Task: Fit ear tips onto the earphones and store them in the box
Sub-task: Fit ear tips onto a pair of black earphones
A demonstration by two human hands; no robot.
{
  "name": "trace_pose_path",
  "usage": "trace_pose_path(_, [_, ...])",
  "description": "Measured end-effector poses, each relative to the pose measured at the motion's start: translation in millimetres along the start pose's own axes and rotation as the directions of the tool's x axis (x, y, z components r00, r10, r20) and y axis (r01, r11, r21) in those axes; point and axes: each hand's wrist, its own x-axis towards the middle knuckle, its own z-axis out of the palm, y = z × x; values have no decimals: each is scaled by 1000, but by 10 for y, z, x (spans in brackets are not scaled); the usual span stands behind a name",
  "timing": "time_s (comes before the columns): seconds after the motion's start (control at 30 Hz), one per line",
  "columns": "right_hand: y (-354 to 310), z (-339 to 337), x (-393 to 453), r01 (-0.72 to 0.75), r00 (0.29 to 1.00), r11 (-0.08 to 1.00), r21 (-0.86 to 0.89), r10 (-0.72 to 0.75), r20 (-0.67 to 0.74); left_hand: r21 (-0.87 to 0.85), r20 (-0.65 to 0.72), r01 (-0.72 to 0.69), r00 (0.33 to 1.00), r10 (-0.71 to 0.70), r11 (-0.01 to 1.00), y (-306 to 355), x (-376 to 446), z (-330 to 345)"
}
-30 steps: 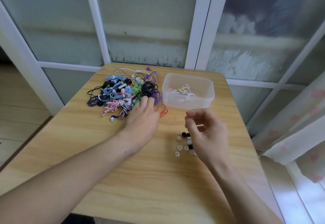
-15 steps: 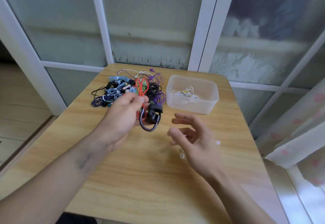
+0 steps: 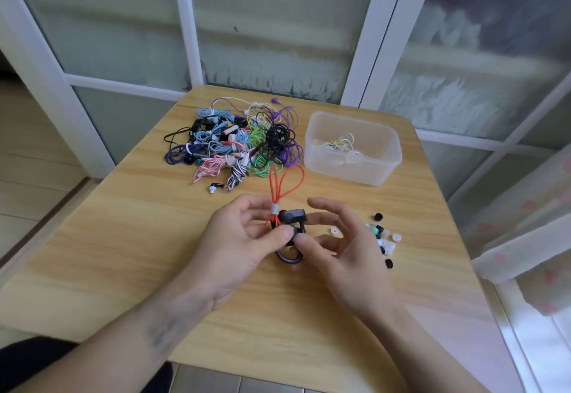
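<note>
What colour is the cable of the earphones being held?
Orange-red, on the earphone cable looped above the left hand; head view.

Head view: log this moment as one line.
left hand pinches red-corded earphones | right hand touches earpiece | ear tips loose on table | box holds white pair
</note>
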Motion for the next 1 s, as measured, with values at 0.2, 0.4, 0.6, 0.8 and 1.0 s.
trace_pose_path(0.2, [30,-24,-18,-25,998,996,80,21,53,88,71,-22,997,16,996,-67,-68,-66])
trace_pose_path(0.4, [-19,-2,-47,-32,999,996,82,28,44,58,72,-14,997,10,998,-34,-63,-71])
trace_pose_path(0.6, [-18,-19,-66,-33,999,997,-76,35,19,-140,82,119,991,-108,983,-5,-48,-14])
trace_pose_path(0.8, [-41,15,-98,11,999,990,-142,-6,38,-220,102,135,988,-115,966,-9,-58,23])
trace_pose_path(1.0, [-129,-111,-106,73,990,983,-168,-51,131,-363,93,177,984,-153,915,-10,-32,56])
